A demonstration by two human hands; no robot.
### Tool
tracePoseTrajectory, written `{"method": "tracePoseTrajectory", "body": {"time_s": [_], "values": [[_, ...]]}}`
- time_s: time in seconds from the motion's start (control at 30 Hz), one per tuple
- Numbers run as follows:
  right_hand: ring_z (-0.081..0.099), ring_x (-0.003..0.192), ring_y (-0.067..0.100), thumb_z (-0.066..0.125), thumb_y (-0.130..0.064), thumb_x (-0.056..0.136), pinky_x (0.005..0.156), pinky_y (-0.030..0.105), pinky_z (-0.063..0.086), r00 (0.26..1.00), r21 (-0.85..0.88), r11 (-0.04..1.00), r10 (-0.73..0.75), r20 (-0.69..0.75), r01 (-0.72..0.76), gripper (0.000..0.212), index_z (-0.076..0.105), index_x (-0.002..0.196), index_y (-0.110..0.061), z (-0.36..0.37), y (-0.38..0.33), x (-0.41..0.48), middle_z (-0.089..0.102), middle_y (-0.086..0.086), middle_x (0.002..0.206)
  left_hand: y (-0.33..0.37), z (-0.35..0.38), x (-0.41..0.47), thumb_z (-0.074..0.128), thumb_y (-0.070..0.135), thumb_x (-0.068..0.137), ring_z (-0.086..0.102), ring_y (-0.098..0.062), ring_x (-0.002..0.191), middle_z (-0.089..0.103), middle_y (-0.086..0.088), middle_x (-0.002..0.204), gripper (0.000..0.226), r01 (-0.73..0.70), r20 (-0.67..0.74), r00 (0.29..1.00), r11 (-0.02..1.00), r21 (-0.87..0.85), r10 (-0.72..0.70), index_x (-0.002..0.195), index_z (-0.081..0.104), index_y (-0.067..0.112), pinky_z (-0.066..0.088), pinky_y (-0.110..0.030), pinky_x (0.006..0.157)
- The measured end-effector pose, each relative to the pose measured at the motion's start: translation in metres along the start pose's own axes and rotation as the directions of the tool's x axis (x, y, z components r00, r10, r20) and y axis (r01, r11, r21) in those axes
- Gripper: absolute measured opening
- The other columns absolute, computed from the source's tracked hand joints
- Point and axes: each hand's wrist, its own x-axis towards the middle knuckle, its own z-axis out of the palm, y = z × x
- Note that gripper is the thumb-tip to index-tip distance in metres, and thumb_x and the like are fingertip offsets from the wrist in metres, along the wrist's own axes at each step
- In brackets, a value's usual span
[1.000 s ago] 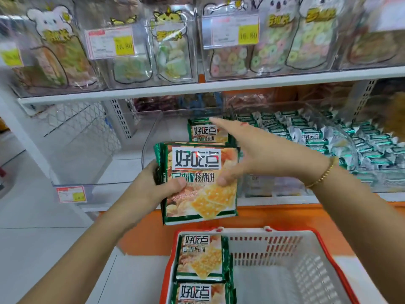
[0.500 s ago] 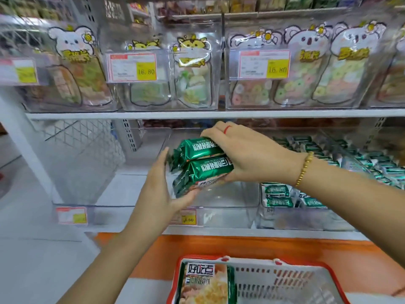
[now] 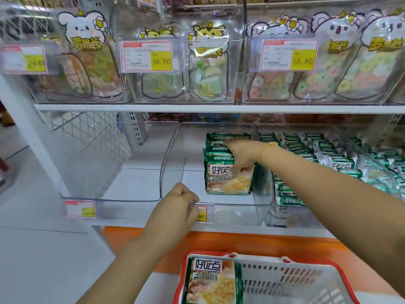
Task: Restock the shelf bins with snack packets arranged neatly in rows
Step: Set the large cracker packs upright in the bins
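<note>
A row of green cracker packets [image 3: 226, 178] stands upright along the right side of a clear plastic shelf bin [image 3: 236, 207]. My right hand [image 3: 243, 155] reaches into that bin and grips the front packets, thumb on the printed face. My left hand [image 3: 180, 199] is at the bin's front rim beside a price tag [image 3: 201, 213], fingers curled over the edge. Below, a red and white basket [image 3: 291, 279] holds another packet [image 3: 211, 281] of the same kind, lying face up at its left side.
An empty clear bin [image 3: 109, 172] sits to the left. A bin of small green wrapped snacks [image 3: 328, 159] is to the right. The upper shelf [image 3: 219, 108] carries clear bins of animal-shaped candy bags. An orange base panel [image 3: 219, 240] runs under the lower shelf.
Both hands carried the packets up from in front of the shelf into the bin. My right hand has set them against the row; my left hand let go and dropped to the bin's front rim.
</note>
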Motion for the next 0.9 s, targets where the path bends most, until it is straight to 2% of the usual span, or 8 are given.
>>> {"method": "tracePoseTrajectory", "body": {"time_s": [0.13, 0.27, 0.43, 0.6, 0.67, 0.77, 0.83, 0.9], "values": [[0.047, 0.126, 0.027, 0.084, -0.042, 0.064, 0.101, 0.034, 0.043, 0.997, -0.102, 0.993, 0.061, 0.052, -0.056, 0.108, 0.024, 0.148, -0.009, -0.012, 0.003, 0.003, 0.042, 0.010, 0.146, -0.003, 0.000, 0.000, 0.053, 0.026, 0.092, 0.057, -0.007, 0.086, 0.050, 0.007, 0.109, 0.028, -0.018, -0.016, 1.000, 1.000, -0.013, 0.018, 0.118, 0.063, 0.023, 0.038, -0.013, 0.075], [0.060, 0.096, 0.026, 0.087, -0.030, 0.062, 0.081, 0.034, 0.055, 0.995, -0.155, 0.983, 0.095, -0.032, -0.098, 0.076, 0.049, 0.123, -0.007, -0.005, -0.008, 0.004, 0.060, 0.011, 0.114, -0.005, 0.000, -0.002, 0.052, 0.026, 0.093, 0.058, -0.008, 0.095, 0.052, 0.008, 0.114, 0.030, -0.026, -0.017, 1.000, 0.999, -0.018, 0.026, 0.121, 0.061, 0.023, 0.039, -0.014, 0.080], [0.057, 0.103, 0.030, 0.078, -0.010, 0.070, 0.080, 0.035, 0.053, 0.974, -0.196, 0.974, 0.074, -0.216, -0.117, 0.077, 0.039, 0.135, -0.007, 0.006, -0.013, -0.011, 0.056, 0.014, 0.118, -0.004, -0.003, -0.011, 0.053, 0.024, 0.093, 0.058, -0.008, 0.098, 0.055, 0.008, 0.117, 0.030, -0.062, -0.049, 0.997, 0.998, -0.028, 0.060, 0.123, 0.060, 0.022, 0.037, -0.012, 0.080], [0.060, 0.094, 0.029, 0.060, -0.021, 0.088, 0.076, 0.036, 0.050, 0.894, -0.015, 1.000, 0.008, -0.449, -0.017, 0.024, 0.058, 0.108, -0.007, -0.003, -0.045, -0.071, 0.063, 0.011, 0.101, 0.000, -0.011, -0.036, 0.062, 0.019, 0.089, 0.057, -0.006, 0.075, 0.062, 0.006, 0.081, 0.010, -0.062, -0.146, 0.988, 0.985, -0.160, 0.039, 0.079, 0.063, 0.017, 0.045, -0.023, 0.069], [0.059, 0.077, 0.025, 0.056, -0.023, 0.088, 0.064, 0.033, 0.047, 0.858, 0.104, 0.993, -0.002, -0.514, 0.064, 0.016, 0.062, 0.085, -0.008, 0.009, -0.066, -0.104, 0.064, 0.006, 0.080, -0.002, -0.004, -0.048, 0.061, 0.021, 0.089, 0.050, -0.006, 0.059, 0.055, 0.006, 0.062, 0.027, 0.048, -0.085, 0.994, 0.972, -0.228, -0.069, 0.064, 0.055, 0.012, 0.038, -0.023, 0.059], [0.050, 0.063, 0.015, 0.056, -0.029, 0.090, 0.057, 0.030, 0.038, 0.888, 0.279, 0.949, -0.001, -0.460, 0.145, 0.024, 0.051, 0.069, -0.017, 0.048, -0.092, -0.148, 0.053, -0.005, 0.063, -0.006, 0.020, -0.068, 0.059, 0.021, 0.091, 0.042, -0.010, 0.052, 0.046, 0.004, 0.053, 0.037, 0.273, 0.152, 0.959, 0.920, -0.281, -0.238, 0.057, 0.047, 0.012, 0.030, -0.024, 0.053], [0.049, 0.063, 0.015, 0.056, -0.029, 0.090, 0.059, 0.030, 0.039, 0.939, 0.425, 0.898, 0.040, -0.342, 0.116, 0.028, 0.047, 0.065, -0.020, 0.087, -0.103, -0.165, 0.051, -0.004, 0.063, -0.009, 0.042, -0.085, 0.058, 0.014, 0.092, 0.045, -0.011, 0.055, 0.050, 0.002, 0.056, 0.038, 0.426, 0.343, 0.883, 0.854, -0.299, -0.320, 0.055, 0.047, 0.015, 0.032, -0.024, 0.053], [0.058, 0.071, 0.023, 0.057, -0.029, 0.090, 0.062, 0.029, 0.044, 0.975, 0.542, 0.840, 0.129, -0.182, -0.010, 0.025, 0.058, 0.074, -0.011, 0.131, -0.105, -0.171, 0.062, 0.006, 0.073, -0.014, 0.063, -0.101, 0.059, 0.014, 0.090, 0.048, -0.011, 0.061, 0.053, 0.003, 0.063, 0.031, 0.540, 0.514, 0.769, 0.816, -0.205, -0.380, 0.060, 0.052, 0.018, 0.037, -0.022, 0.055]]}}
